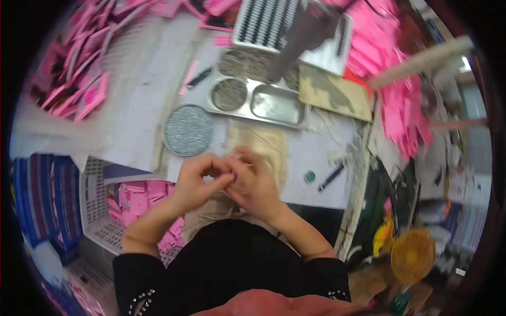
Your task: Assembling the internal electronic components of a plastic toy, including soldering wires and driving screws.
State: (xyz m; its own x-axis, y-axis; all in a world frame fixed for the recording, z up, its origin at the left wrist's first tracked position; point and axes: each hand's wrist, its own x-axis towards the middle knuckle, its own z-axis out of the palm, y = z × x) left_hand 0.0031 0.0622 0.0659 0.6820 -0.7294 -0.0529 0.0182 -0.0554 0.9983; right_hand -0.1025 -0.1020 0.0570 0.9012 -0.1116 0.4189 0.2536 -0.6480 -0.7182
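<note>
My left hand (199, 181) and my right hand (256, 185) meet fingertip to fingertip over the near edge of the table. Thumb and fingers of each are pinched together. A tiny dark pink spot shows between them, too small and blurred to name. Just beyond my hands lies a beige pad (263, 145). To its left is a round dish (188, 130) filled with small silvery pieces. A metal tray with compartments (279, 107) sits farther back, several of them holding fine grey metal parts.
A white rack with rows of dark pieces (263, 23) stands behind the tray, partly hidden by a grey machine arm (300, 39). Pink pieces are heaped at far left (79, 68) and right (400, 100). A white crate (95, 195) with pink parts is beside my left arm.
</note>
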